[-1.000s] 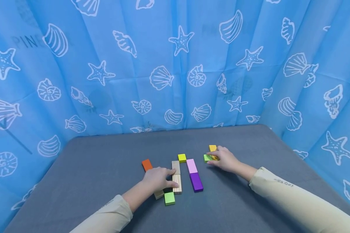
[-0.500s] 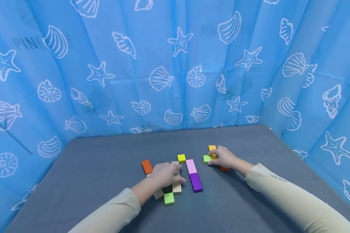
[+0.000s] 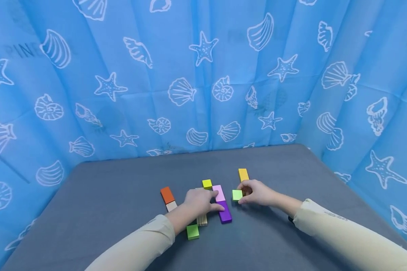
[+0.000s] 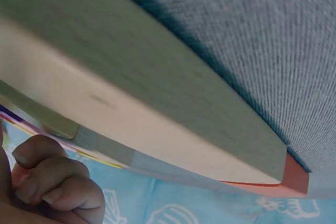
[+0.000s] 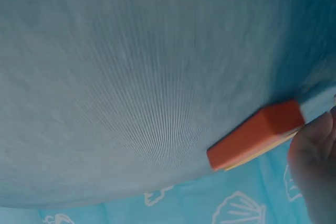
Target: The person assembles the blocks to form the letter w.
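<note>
My right hand (image 3: 261,192) pinches a light green block (image 3: 237,195) between thumb and fingers, low over the table. An orange-yellow block (image 3: 243,174) lies just beyond it. In the right wrist view, a red-orange block (image 5: 254,136) lies beside the fingers; the hand hides it in the head view. My left hand (image 3: 197,202) reaches over the wooden blocks, its index finger at the pink block (image 3: 218,191) and its thumb at the purple block (image 3: 225,213). Finger and thumb stand apart. A pale wooden block (image 4: 142,98) fills much of the left wrist view.
A yellow block (image 3: 207,184) sits beyond the pink one. Left of the left hand, an orange block (image 3: 167,194) meets a pale wooden block (image 3: 171,206). Another green block (image 3: 192,232) lies nearest me. Behind the grey table (image 3: 129,177) hangs a blue shell-print curtain (image 3: 190,75).
My left hand has moved right, from the wooden blocks to the pink and purple ones. My right hand has brought the light green block toward me, away from the orange-yellow block. The view shifts slightly.
</note>
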